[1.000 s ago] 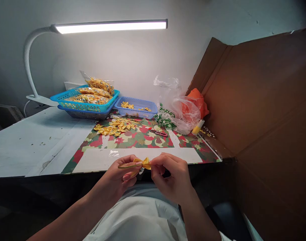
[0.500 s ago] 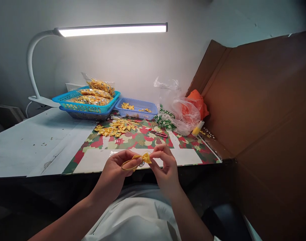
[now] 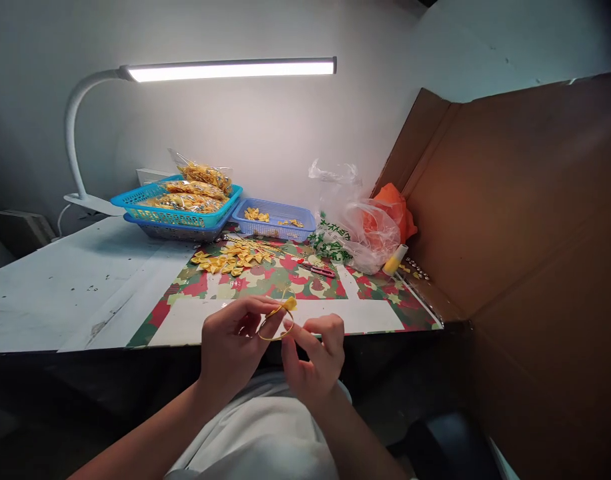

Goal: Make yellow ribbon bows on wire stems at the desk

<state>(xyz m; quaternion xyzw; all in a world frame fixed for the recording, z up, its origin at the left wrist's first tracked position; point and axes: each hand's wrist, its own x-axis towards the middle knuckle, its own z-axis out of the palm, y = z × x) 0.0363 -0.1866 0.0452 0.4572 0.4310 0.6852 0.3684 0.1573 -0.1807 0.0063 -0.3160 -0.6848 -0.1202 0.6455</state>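
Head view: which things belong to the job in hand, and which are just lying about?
Likely part of the job: yellow bow and cord loop in the left hand, right hand close by; loose bows on the patterned mat; small basket holding more yellow pieces.

Probably just lying or standing about: clear plastic bag, orange bundle, cardboard panel.

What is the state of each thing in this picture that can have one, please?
Left hand, pinching the yellow bow.
Right hand, fingers bent beside the gold loop; grip unclear.
Lamp, lit.
Turquoise basket, loaded with clear packets.
Small blue basket, partly filled.
Loose bows, spread in a pile.
Clear plastic bag, crumpled.
Yellow-and-white tube, white end up.
Cardboard, creased, standing.
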